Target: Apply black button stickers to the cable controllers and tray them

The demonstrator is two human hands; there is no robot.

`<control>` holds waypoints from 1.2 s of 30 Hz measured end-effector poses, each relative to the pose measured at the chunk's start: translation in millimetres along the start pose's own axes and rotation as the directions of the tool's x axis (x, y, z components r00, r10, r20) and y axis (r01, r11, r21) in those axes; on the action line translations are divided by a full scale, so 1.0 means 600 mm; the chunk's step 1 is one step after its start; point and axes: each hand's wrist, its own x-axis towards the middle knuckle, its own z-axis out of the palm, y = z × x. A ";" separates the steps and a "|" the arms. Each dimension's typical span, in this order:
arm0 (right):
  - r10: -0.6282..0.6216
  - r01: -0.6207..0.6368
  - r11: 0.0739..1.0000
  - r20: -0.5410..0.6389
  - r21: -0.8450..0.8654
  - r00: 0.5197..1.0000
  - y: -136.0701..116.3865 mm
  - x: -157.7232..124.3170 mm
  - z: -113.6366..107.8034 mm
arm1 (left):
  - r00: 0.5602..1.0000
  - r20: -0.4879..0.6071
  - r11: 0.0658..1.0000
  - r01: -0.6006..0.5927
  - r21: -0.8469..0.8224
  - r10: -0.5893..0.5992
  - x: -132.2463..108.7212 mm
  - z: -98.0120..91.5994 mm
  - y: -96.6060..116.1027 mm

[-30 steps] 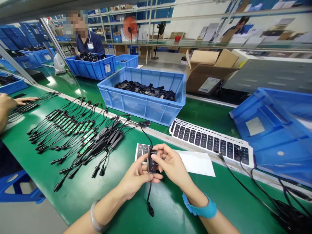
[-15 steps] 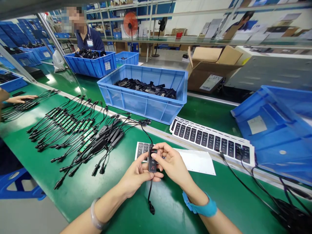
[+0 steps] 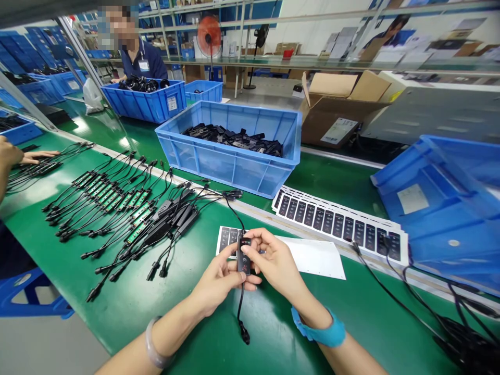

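Note:
Between my hands is a small black controller box (image 3: 245,258) with a cable out of each end and a dark icon label on its face. My left hand (image 3: 221,278) grips its lower left side, thumb near the bottom edge. My right hand (image 3: 275,263) is closed around the upper right side, its thumb on the label face. The box's lower cable hangs to a black connector (image 3: 244,333) over the green table. Just behind the hands lies a label sheet (image 3: 224,237), its white backing (image 3: 316,258) bare on the right; my hands partly cover it.
Cabled circuit boards (image 3: 105,195) and black housings (image 3: 172,219) lie to the left. A blue bin (image 3: 230,174) of black parts stands behind, with stacked label sheets (image 3: 336,221) beside it. Right are another blue bin (image 3: 449,208) and black cables (image 3: 469,338). A co-worker's hand (image 3: 39,156) is far left.
My left thumb has shifted slightly onto the lower end of the controller box. My right hand stays nearly still. At far left, more of a co-worker's arm has come into view.

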 end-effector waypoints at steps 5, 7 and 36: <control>-0.002 0.001 0.999 -0.020 -0.033 1.000 0.003 -0.001 0.000 | 1.000 -0.009 1.000 -0.010 0.020 0.010 -0.001 0.003 0.000; -0.007 0.005 0.999 -0.029 -0.052 1.000 0.007 -0.002 0.001 | 1.000 -0.009 0.999 -0.018 0.029 0.018 -0.001 0.003 0.000; 0.031 -0.035 0.999 0.144 0.020 0.989 0.036 0.016 0.008 | 0.999 -0.037 0.983 -0.019 0.180 0.026 0.019 -0.003 -0.009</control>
